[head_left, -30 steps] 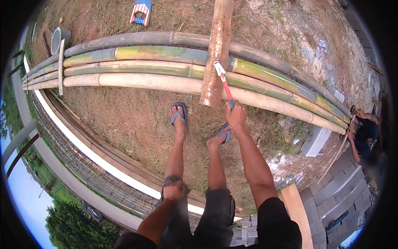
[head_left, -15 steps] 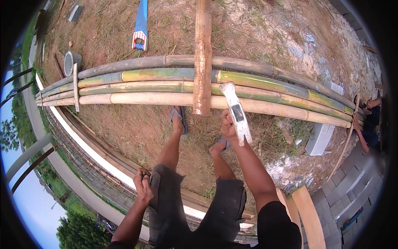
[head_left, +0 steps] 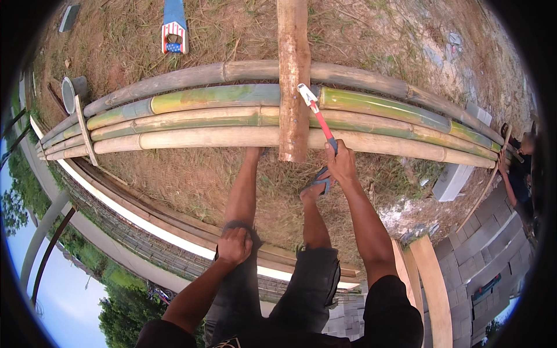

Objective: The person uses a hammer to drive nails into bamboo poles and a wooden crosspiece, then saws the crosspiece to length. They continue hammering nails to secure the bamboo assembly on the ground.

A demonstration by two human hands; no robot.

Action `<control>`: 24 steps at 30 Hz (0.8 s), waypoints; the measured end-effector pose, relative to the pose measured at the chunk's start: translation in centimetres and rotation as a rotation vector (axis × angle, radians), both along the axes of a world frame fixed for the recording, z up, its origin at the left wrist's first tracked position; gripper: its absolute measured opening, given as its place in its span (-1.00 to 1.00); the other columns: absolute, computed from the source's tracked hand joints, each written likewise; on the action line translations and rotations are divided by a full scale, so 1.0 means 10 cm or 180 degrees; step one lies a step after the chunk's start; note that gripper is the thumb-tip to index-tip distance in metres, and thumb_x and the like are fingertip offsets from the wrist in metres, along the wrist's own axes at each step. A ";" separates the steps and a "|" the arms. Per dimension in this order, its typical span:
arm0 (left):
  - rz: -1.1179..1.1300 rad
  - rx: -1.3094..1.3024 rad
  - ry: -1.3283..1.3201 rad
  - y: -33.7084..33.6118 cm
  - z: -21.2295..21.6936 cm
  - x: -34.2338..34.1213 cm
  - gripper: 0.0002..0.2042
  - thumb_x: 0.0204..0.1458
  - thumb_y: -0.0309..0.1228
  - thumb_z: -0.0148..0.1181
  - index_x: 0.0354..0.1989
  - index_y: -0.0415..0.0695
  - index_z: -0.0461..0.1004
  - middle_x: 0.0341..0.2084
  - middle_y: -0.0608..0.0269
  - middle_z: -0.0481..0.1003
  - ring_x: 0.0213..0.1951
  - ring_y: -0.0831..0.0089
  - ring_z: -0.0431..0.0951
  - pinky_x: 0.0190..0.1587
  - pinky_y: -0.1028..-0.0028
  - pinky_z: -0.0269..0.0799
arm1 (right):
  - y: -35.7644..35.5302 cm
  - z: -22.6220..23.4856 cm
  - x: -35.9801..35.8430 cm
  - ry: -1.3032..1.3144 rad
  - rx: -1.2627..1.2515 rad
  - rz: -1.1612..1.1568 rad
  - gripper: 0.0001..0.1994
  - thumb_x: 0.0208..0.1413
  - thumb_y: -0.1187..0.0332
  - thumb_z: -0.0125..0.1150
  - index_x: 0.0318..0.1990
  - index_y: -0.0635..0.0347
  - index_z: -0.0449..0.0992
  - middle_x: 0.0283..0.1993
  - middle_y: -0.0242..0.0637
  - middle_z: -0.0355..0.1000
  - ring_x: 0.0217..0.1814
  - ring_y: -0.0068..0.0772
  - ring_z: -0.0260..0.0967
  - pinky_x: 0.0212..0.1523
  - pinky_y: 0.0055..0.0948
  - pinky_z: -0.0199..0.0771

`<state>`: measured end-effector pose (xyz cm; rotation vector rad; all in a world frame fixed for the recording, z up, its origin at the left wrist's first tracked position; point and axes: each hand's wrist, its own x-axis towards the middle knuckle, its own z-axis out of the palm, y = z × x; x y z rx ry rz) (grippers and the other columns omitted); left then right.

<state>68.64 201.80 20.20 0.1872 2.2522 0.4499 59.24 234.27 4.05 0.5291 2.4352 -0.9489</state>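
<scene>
Head view shows hammer (head_left: pixel 322 120), cropped white shirt print (head_left: pixel 230 343).

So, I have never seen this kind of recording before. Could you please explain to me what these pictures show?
There is no machine here: a person works with two bare hands. Every picture comes from one wide fisheye camera on the person's head, looking down, so straight edges look bent. The right hand grips a red-handled hammer with a whitish head, its head over a long brown wooden plank. That plank lies across four round bamboo poles. The left hand is curled at the left knee; whether it holds anything is hidden. Beyond the poles, on dry grassy ground, lies what looks like a blue handsaw with a striped handle.
</scene>
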 end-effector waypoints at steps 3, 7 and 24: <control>-0.0657 0.0520 0.0068 0.01 -0.04 0.01 -0.93 -0.20 -0.38 0.11 -0.54 -0.04 0.37 -0.58 0.25 0.39 -0.44 0.27 0.43 -0.38 0.28 0.28 | 0.01 0.27 -0.15 0.1033 -0.0615 -0.0153 -0.60 0.11 0.01 0.08 -0.24 0.25 0.41 -0.54 -0.08 0.42 -0.47 0.03 0.44 -0.44 -0.21 0.42; -0.1005 0.0498 -0.0029 0.02 -0.13 -0.06 -0.89 -0.20 -0.30 0.15 -0.55 -0.01 0.38 -0.57 0.32 0.38 -0.42 0.33 0.42 -0.36 0.31 0.26 | 0.13 -0.13 0.06 0.0398 -0.0387 0.0118 -0.68 0.10 0.15 0.12 -0.25 0.29 0.39 -0.52 0.01 0.43 -0.42 0.13 0.44 -0.45 -0.13 0.39; -0.1169 -0.0134 -0.0419 -0.01 -0.28 0.07 -0.91 -0.12 -0.32 0.08 -0.46 -0.02 0.42 -0.52 0.30 0.43 -0.38 0.31 0.45 -0.30 0.25 0.28 | 0.37 0.36 0.06 0.0823 -0.0506 0.0582 -0.61 0.08 0.03 0.13 -0.32 0.27 0.42 -0.52 -0.03 0.44 -0.48 0.04 0.43 -0.47 -0.17 0.42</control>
